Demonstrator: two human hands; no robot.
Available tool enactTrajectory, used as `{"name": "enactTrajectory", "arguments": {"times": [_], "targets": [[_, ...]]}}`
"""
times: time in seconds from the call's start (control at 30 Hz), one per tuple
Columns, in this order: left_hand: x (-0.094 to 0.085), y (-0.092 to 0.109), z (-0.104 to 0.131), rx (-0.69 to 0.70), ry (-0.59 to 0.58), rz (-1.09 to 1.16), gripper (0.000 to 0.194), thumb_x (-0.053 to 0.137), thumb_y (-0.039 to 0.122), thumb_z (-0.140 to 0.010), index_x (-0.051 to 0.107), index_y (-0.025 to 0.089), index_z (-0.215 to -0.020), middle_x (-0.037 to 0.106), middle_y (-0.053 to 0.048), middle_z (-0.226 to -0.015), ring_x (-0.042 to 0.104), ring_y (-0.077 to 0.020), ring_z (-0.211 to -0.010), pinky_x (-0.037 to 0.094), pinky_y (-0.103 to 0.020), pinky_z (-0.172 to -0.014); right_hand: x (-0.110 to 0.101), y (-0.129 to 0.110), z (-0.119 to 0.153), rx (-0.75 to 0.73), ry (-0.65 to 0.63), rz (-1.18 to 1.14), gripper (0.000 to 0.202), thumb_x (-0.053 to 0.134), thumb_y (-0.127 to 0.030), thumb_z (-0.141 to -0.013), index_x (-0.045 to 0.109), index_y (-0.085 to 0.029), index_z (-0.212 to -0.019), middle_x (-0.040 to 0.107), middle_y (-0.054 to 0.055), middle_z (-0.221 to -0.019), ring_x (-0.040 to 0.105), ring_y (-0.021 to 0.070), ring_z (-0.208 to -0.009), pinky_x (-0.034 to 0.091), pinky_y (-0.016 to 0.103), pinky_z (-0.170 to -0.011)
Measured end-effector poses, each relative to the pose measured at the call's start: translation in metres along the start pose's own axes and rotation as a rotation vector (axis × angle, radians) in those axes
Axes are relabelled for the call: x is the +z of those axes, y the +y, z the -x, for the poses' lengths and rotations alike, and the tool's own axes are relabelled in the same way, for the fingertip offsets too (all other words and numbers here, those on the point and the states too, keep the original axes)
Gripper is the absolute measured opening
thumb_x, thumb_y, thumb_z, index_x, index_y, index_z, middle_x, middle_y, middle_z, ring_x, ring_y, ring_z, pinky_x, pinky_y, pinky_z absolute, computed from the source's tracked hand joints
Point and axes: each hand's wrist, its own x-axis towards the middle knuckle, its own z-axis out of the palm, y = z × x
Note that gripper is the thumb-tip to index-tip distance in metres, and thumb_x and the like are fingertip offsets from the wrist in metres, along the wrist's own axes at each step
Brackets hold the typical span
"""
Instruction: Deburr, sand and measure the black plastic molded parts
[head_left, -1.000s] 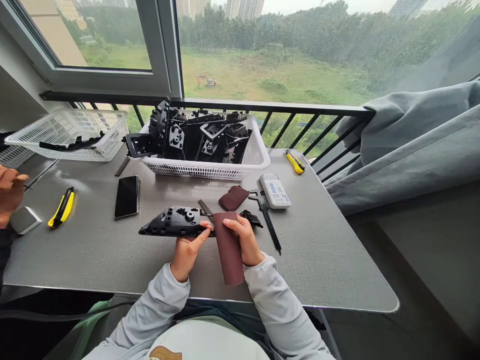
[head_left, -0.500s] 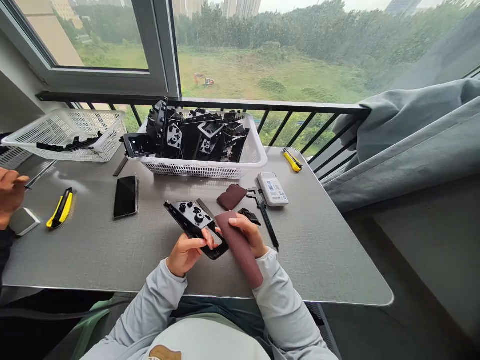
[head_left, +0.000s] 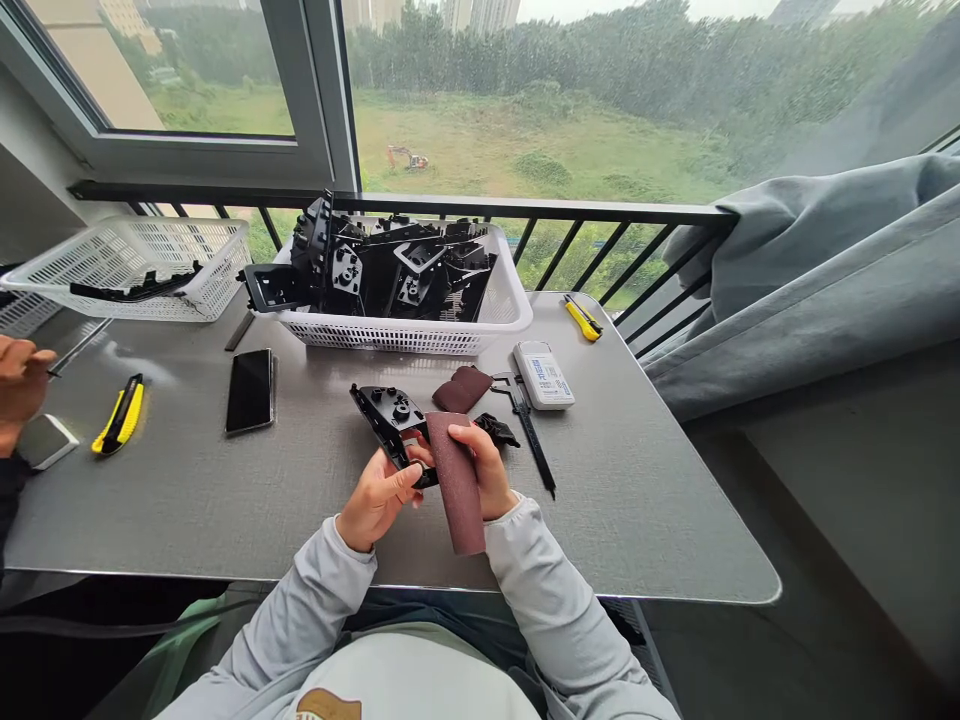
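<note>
Above the front of the grey table, my left hand (head_left: pixel 377 498) is closed on the lower end of a black plastic part (head_left: pixel 390 408). A curled brown sandpaper sheet (head_left: pixel 456 490) is in my right hand (head_left: pixel 486 470), thumb on its front face. The sheet's upper left edge overlaps the black part's right side; whether they touch is hard to tell. Behind my right hand lie a folded brown piece (head_left: pixel 463 388), a crumpled black item (head_left: pixel 496 430) and a black caliper (head_left: pixel 534 440).
A white basket (head_left: pixel 390 338) full of black parts stands at the back, another basket (head_left: pixel 217 290) at left. A phone (head_left: pixel 250 392), two yellow cutters (head_left: pixel 120 415) (head_left: pixel 583 318) and a white box (head_left: pixel 544 376) lie around. Another person's hand (head_left: pixel 21 385) is at far left.
The black part has turned and shifted slightly right and up. My right hand has moved a little left, and the brown sheet now hangs more upright.
</note>
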Motion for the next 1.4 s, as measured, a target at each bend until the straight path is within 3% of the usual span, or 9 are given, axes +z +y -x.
{"name": "enactTrajectory", "arguments": {"times": [0.17, 0.37, 0.47, 0.57, 0.7, 0.87, 1.03, 1.23, 1.4], "targets": [[0.001, -0.001, -0.001, 0.048, -0.010, 0.068, 0.044, 0.081, 0.029, -0.069, 0.057, 0.019, -0.103, 0.065, 0.000, -0.089, 0.056, -0.0069, -0.057, 0.048, -0.019, -0.049, 0.001, 0.003, 0.001, 0.025, 0.000, -0.018, 0.024, 0.073, -0.037, -0.066, 0.064, -0.019, -0.079, 0.067, 0.002, -0.073, 0.061, 0.0192, -0.060, 0.052, 0.029, -0.045], [0.003, -0.002, -0.005, 0.123, 0.134, 0.094, 0.041, 0.080, 0.038, -0.070, 0.056, 0.018, -0.097, 0.066, 0.000, -0.085, 0.060, -0.0091, -0.068, 0.053, -0.019, -0.058, 0.000, 0.003, 0.000, -0.063, 0.086, 0.113, 0.025, 0.076, -0.037, -0.062, 0.066, -0.017, -0.072, 0.061, -0.001, -0.062, 0.052, 0.0119, -0.052, 0.044, 0.022, -0.045], [0.002, -0.005, -0.007, 0.262, 0.278, -0.005, 0.039, 0.076, 0.044, -0.074, 0.055, 0.019, -0.097, 0.066, -0.001, -0.087, 0.063, -0.0115, -0.076, 0.054, -0.022, -0.063, -0.004, 0.003, 0.002, -0.144, 0.113, 0.247, 0.026, 0.075, -0.039, -0.063, 0.064, -0.016, -0.067, 0.058, -0.002, -0.059, 0.046, 0.0090, -0.050, 0.039, 0.021, -0.048], [-0.002, -0.009, -0.009, 0.353, 0.381, -0.144, 0.036, 0.070, 0.047, -0.078, 0.054, 0.021, -0.097, 0.067, -0.002, -0.090, 0.064, -0.0131, -0.080, 0.053, -0.022, -0.064, -0.007, 0.005, 0.004, -0.157, -0.005, 0.450, 0.028, 0.073, -0.042, -0.066, 0.065, -0.015, -0.069, 0.057, -0.001, -0.059, 0.046, 0.0108, -0.052, 0.038, 0.024, -0.050], [-0.004, -0.012, -0.009, 0.381, 0.414, -0.284, 0.037, 0.065, 0.052, -0.081, 0.052, 0.021, -0.097, 0.068, -0.003, -0.093, 0.065, -0.0149, -0.082, 0.052, -0.026, -0.068, -0.006, 0.008, 0.004, -0.330, -0.137, 0.803, 0.024, 0.066, -0.036, -0.070, 0.056, -0.017, -0.058, 0.050, -0.001, -0.056, 0.042, 0.0109, -0.053, 0.034, 0.024, -0.050], [-0.004, -0.011, -0.009, 0.391, 0.440, -0.340, 0.039, 0.063, 0.055, -0.080, 0.051, 0.022, -0.098, 0.069, -0.004, -0.094, 0.066, -0.0170, -0.084, 0.051, -0.028, -0.067, -0.003, 0.008, 0.002, -0.494, -0.079, 0.986, 0.024, 0.058, -0.032, -0.073, 0.048, -0.019, -0.055, 0.047, -0.002, -0.054, 0.041, 0.0105, -0.051, 0.032, 0.024, -0.049], [-0.005, -0.011, -0.010, 0.373, 0.414, -0.267, 0.035, 0.065, 0.049, -0.081, 0.052, 0.022, -0.098, 0.069, -0.003, -0.093, 0.066, -0.0160, -0.084, 0.051, -0.028, -0.070, 0.000, 0.007, 0.004, -0.415, -0.135, 0.955, 0.027, 0.058, -0.033, -0.072, 0.046, -0.019, -0.054, 0.044, -0.003, -0.051, 0.037, 0.0092, -0.049, 0.031, 0.023, -0.047], [-0.002, -0.004, -0.011, 0.307, 0.339, 0.001, 0.036, 0.076, 0.039, -0.073, 0.056, 0.020, -0.096, 0.069, -0.001, -0.090, 0.064, -0.0110, -0.076, 0.053, -0.023, -0.068, -0.004, 0.003, 0.001, -0.240, 0.061, 0.714, 0.031, 0.064, -0.045, -0.068, 0.053, -0.018, -0.058, 0.046, -0.003, -0.052, 0.037, 0.0094, -0.049, 0.031, 0.023, -0.045], [0.000, 0.000, -0.010, 0.264, 0.314, 0.109, 0.040, 0.084, 0.031, -0.065, 0.058, 0.019, -0.093, 0.069, 0.001, -0.090, 0.062, -0.0076, -0.069, 0.053, -0.019, -0.065, -0.004, 0.005, 0.000, -0.100, 0.049, 0.617, 0.032, 0.070, -0.044, -0.063, 0.054, -0.017, -0.058, 0.047, -0.004, -0.051, 0.035, 0.0079, -0.049, 0.029, 0.021, -0.045]]}}
